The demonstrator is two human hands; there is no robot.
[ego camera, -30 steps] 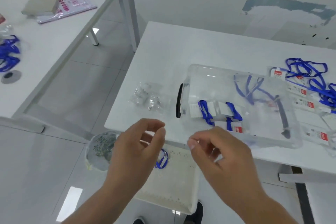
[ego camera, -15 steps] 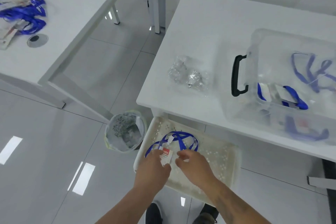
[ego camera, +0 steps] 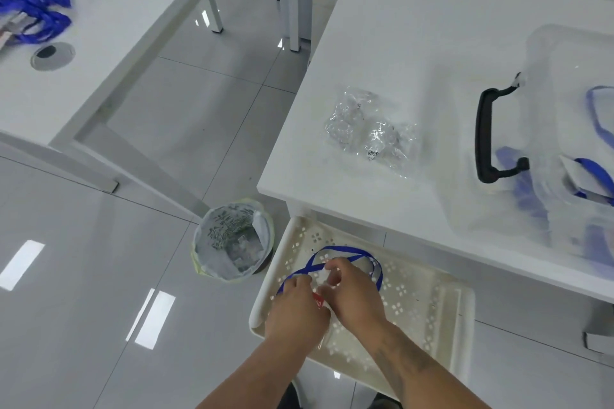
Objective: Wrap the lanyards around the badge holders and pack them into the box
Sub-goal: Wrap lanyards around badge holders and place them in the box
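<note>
left hand (ego camera: 295,305) grips badge holder (ego camera: 317,300) | right hand (ego camera: 354,292) pinches it alongside | blue lanyard (ego camera: 345,251) loops just beyond both

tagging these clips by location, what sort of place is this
Probably an office or plain workroom: white desks on glossy floor tiles, a desk cable grommet, a lined wastebasket, and piles of blue lanyards for badges.

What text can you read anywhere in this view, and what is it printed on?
"UHOO", read sideways: small white label in the clear plastic bag on the table.
White letters on the red tag of the badge holder held by both hands: mostly covered, unreadable.
Nothing else is legible.
</note>
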